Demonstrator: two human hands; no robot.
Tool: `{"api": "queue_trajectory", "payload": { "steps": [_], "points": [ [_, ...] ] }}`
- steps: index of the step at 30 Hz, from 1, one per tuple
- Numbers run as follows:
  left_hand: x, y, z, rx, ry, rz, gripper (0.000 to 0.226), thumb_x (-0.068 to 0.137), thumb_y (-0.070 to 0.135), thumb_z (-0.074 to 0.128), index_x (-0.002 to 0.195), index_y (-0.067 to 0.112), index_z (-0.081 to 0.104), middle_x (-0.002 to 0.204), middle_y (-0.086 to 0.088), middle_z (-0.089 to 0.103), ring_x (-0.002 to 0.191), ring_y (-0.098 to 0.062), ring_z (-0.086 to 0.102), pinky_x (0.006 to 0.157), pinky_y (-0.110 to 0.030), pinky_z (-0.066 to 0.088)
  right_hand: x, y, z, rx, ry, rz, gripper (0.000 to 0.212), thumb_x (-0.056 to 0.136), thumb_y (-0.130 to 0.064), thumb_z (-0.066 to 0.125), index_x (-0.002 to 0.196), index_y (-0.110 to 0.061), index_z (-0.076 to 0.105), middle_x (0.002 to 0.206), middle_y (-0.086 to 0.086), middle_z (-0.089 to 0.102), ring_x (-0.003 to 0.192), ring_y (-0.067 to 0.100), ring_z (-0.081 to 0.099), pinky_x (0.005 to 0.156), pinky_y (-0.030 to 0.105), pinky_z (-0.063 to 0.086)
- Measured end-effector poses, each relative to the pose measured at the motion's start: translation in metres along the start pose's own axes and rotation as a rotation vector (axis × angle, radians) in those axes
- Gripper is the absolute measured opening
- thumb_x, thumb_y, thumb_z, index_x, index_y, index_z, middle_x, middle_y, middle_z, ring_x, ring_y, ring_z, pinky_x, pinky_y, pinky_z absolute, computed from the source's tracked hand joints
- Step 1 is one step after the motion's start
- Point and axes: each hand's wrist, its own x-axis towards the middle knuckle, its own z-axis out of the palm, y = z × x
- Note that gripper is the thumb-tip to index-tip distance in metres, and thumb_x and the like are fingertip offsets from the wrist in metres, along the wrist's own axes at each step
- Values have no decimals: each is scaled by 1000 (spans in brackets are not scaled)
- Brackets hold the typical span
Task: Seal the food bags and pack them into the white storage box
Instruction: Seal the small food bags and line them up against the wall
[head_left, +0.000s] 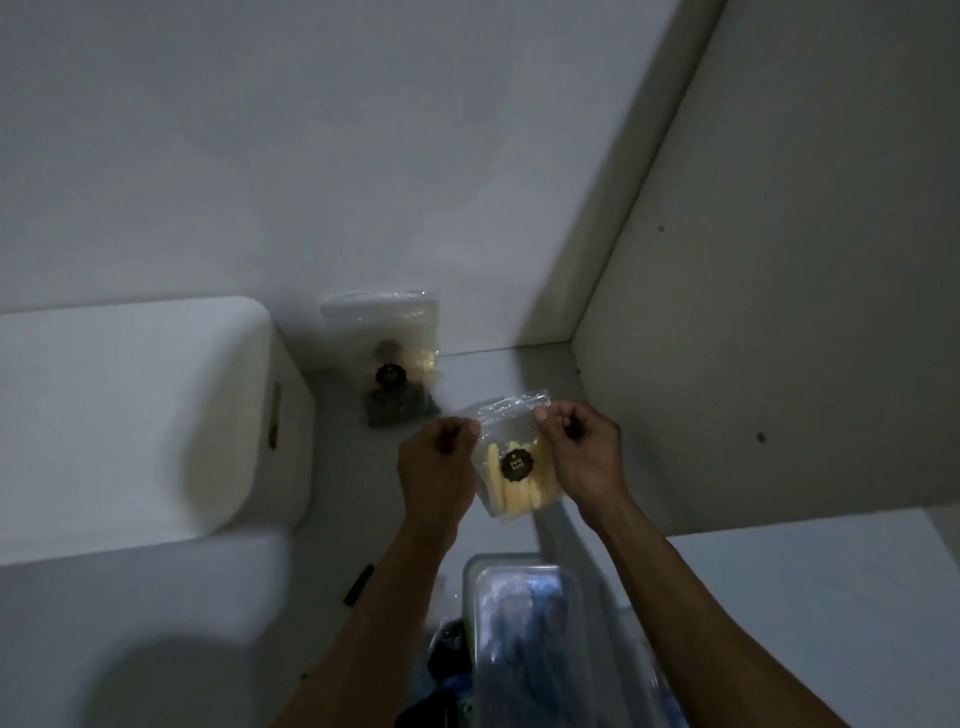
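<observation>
A clear food bag (511, 467) with pale yellow sticks and a round black label hangs in the air at the centre. My left hand (436, 467) pinches its upper left edge and my right hand (584, 452) pinches its upper right edge. A second clear bag (387, 358) with dark and yellow contents and the same label stands against the back wall. The white storage box (145, 415) sits at the left with its lid on and a latch on its side.
A white side panel (779, 312) rises at the right, close to my right hand. A clear plastic container (524, 639) with blue contents lies below my forearms. A thin black object (359, 584) lies on the white surface near the box.
</observation>
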Motion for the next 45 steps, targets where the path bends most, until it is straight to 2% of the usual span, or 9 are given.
{"api": "queue_trajectory", "payload": {
  "steps": [4, 7, 12, 16, 23, 31, 34, 39, 45],
  "points": [
    [-25, 29, -37, -85, 16, 136, 12, 87, 18, 71, 75, 18, 71, 73, -10, 70, 67, -11, 61, 65, -25, 50, -37, -38, -4, 41, -69, -100, 5, 89, -22, 72, 85, -23, 72, 85, 1, 73, 81, 11, 65, 81, 34, 55],
    [-44, 44, -64, -39, 42, 251, 10, 85, 27, 70, 83, 18, 75, 73, -1, 72, 70, -13, 66, 68, -34, 53, -65, -63, -8, 14, -149, -184, 1, 89, -24, 72, 89, -24, 72, 87, -4, 73, 85, 11, 66, 86, 35, 56],
    [-99, 68, -114, -42, 44, 444, 10, 89, 17, 69, 96, 13, 76, 86, 4, 75, 81, -12, 69, 71, -24, 55, -128, -102, -13, -108, -252, -346, 11, 83, -32, 76, 93, -27, 73, 91, -8, 74, 91, 9, 68, 88, 39, 57],
    [-140, 76, -141, -20, 29, 469, 9, 89, 17, 69, 88, 24, 74, 85, 11, 73, 80, 0, 65, 66, -8, 47, -170, -118, -17, -218, -322, -478, 12, 82, -24, 79, 92, -22, 73, 86, -8, 72, 82, 4, 65, 80, 34, 55],
    [-181, 82, -165, 21, 51, 483, 5, 88, 23, 69, 86, 25, 73, 85, 12, 72, 87, -4, 65, 77, -28, 54, -219, -146, -16, -428, -380, -651, 12, 81, -27, 80, 90, -23, 73, 83, -10, 72, 81, 5, 67, 76, 32, 56],
    [-194, 96, -174, 30, -3, 520, 8, 89, 22, 68, 85, 25, 75, 82, 11, 73, 82, -4, 66, 75, -25, 51, -233, -183, -14, -668, -473, -768, 14, 89, -32, 72, 91, -18, 73, 83, -11, 69, 81, 5, 64, 79, 31, 54],
    [-196, 102, -173, 14, -20, 535, 8, 90, 21, 68, 87, 23, 75, 83, 8, 73, 82, -6, 66, 72, -22, 49, -235, -191, -16, -683, -474, -788, 5, 91, -30, 70, 88, -26, 68, 85, -11, 69, 84, 8, 64, 82, 34, 55],
    [-198, 105, -172, 4, -36, 536, 7, 90, 20, 68, 89, 21, 74, 86, 5, 73, 84, -9, 66, 72, -19, 48, -236, -192, -16, -705, -464, -807, 10, 93, -32, 66, 85, -25, 64, 84, -11, 67, 85, 10, 63, 80, 35, 54],
    [-197, 106, -179, -45, -33, 539, 8, 91, 22, 67, 91, 19, 74, 86, 6, 73, 83, -9, 66, 73, -22, 51, -239, -195, -9, -639, -496, -770, 11, 93, -30, 67, 88, -20, 69, 84, -8, 69, 81, 6, 63, 75, 25, 50]
  ]
}}
